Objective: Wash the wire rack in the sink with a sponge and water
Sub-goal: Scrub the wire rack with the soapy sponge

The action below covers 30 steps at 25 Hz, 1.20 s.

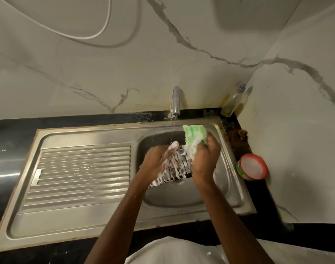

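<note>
Over the basin of the steel sink (227,180), both hands meet around the wire rack (174,168), which is held tilted above the bowl, coated in white foam. The left hand (157,161) has its soapy fingers (172,148) wrapped around the rack's left side. The right hand (204,159) is closed on a green and white sponge (194,138), pressing it against the rack's upper right end. A thin stream of water falls from the tap (175,101) just left of the sponge.

The ribbed drainboard (82,168) to the left lies bare and gives wide open room. To the right the space is tight: the basin's rim runs close to the black surface (244,187), where a round tub (251,167) with a red rim sits just beside the sink edge, against the marble wall. A clear bottle (233,101) of yellowish liquid stands in the back corner. The printing on the tub is too blurred to read.
</note>
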Motion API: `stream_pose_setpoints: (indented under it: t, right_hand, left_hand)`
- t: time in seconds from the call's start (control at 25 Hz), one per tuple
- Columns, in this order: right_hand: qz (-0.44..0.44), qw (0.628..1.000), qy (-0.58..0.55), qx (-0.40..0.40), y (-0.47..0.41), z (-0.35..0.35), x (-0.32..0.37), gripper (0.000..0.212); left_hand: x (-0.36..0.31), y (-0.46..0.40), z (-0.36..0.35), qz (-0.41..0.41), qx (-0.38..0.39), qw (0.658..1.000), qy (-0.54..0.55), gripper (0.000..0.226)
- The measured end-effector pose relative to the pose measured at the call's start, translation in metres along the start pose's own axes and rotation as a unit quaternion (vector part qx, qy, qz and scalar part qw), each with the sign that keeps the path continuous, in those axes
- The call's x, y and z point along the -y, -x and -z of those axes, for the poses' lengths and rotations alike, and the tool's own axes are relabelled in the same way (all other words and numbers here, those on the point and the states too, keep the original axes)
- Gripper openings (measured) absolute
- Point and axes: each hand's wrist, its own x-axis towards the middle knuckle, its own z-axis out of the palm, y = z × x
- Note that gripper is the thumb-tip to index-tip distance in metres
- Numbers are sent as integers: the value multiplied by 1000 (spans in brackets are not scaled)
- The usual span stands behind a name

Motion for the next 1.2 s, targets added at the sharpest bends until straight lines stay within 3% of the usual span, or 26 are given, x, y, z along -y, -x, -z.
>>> stream_pose_setpoints:
  t: [0.12,0.2,0.28,0.4,0.48,0.56,0.6,0.72,0.76,0.84,0.92,1.0,1.08,1.2]
  right_hand:
    - [24,998,29,42,17,-16,1,28]
    - [44,995,82,22,11,-11,2,17]
    - [102,969,223,-39,-4,8,-2,18]
    - [201,931,298,-63,2,15,-10,25]
    - [308,906,287,37,32,4,-9,29]
    - [405,847,330,103,36,10,-13,34]
    - [409,837,350,97,21,18,-19,35]
    - [294,890,349,-14,-16,32,-27,36]
    - [300,895,330,-3,-6,25,-22,35]
    - [399,859,312,75,34,5,-14,33]
    - [424,842,310,126,34,9,-12,32]
    - [345,874,337,64,-7,23,-20,34]
    - [259,897,359,-2,-28,28,-21,40]
    - [355,875,327,44,26,6,-13,35]
  left_hand:
    - [-23,-1,-19,30,-149,977,152,67]
    - [-29,4,-27,86,-220,938,252,52]
    - [-33,9,-21,139,-267,898,321,27]
    - [-34,11,-13,160,-242,903,318,30]
    - [-34,8,-14,152,-230,905,325,31]
    - [-38,6,-11,129,-241,905,326,39]
    - [-40,4,-9,128,-250,897,342,39]
    - [-39,1,-1,137,-263,879,372,23]
    - [-36,0,0,132,-270,881,367,22]
    - [-26,-2,-3,103,-287,891,336,42]
    - [-20,-2,-1,82,-285,896,331,47]
    - [-20,3,2,76,-262,888,370,23]
    - [-24,8,5,55,-257,889,374,16]
    - [-26,8,9,36,-275,902,330,28]
